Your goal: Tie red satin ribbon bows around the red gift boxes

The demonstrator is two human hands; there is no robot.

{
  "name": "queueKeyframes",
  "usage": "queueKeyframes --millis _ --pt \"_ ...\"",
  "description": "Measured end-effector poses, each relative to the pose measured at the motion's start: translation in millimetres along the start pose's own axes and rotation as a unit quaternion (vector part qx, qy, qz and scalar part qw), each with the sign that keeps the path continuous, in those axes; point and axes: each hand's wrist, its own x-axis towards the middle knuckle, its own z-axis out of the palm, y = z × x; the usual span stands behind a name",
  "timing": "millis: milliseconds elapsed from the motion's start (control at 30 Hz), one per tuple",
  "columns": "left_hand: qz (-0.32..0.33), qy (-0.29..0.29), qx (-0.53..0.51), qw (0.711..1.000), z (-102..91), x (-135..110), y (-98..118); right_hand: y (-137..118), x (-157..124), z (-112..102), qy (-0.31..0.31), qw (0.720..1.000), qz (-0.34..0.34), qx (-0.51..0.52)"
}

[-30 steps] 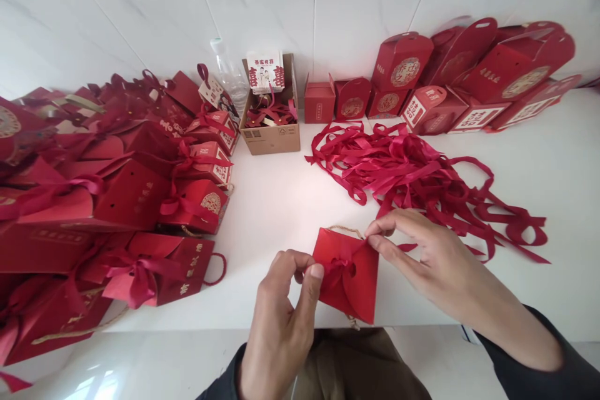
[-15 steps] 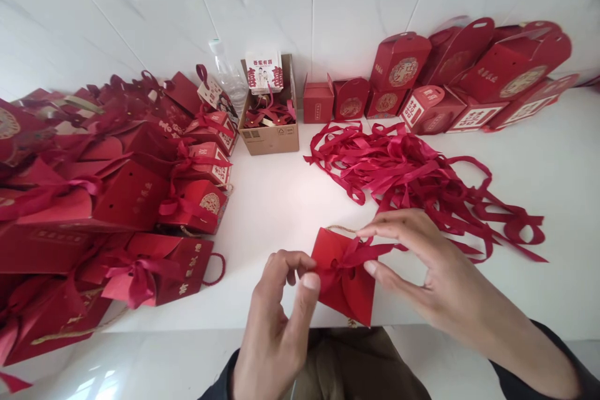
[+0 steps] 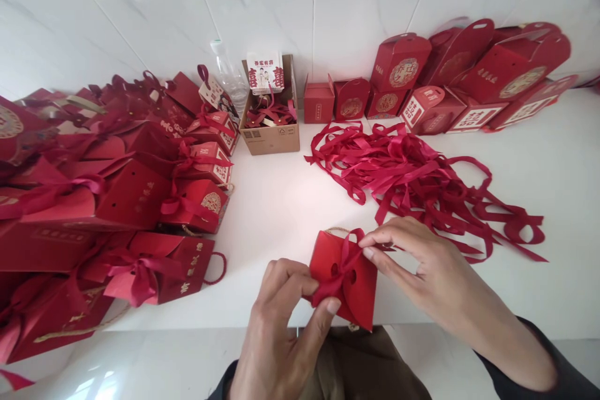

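A small red gift box with a thin cord handle sits at the table's front edge, between my two hands. Dark red ribbon runs across its top, near two round holes. My left hand pinches the ribbon's lower left part between thumb and fingers, at the box's left side. Above the box's right side, my right hand has thumb and forefinger closed on the ribbon's upper end. The fingers cover parts of the ribbon, and its underside is hidden.
A heap of loose red ribbons lies behind my right hand. Many bow-tied red boxes crowd the left side. Along the wall stand a cardboard box of tags, a clear bottle and more red boxes.
Both hands have closed on the ribbon, which now stretches diagonally from lower left to upper right across the box. Earlier the left fingers were apart and the ribbon end pointed right.
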Motion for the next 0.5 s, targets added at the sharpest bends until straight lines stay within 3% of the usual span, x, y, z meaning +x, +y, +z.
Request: queueKeyframes --millis 267,500 --pt "0.052 0.018 -0.024 0.998 0.0 -1.6 -5.2 -4.4 3.5 2.0 0.02 0.999 0.023 -0.01" --pt "0.075 -0.037 -0.034 0.996 -7.6 -8.5 -5.9 -2.5 3.5 -1.5 0.018 0.997 0.069 -0.016"
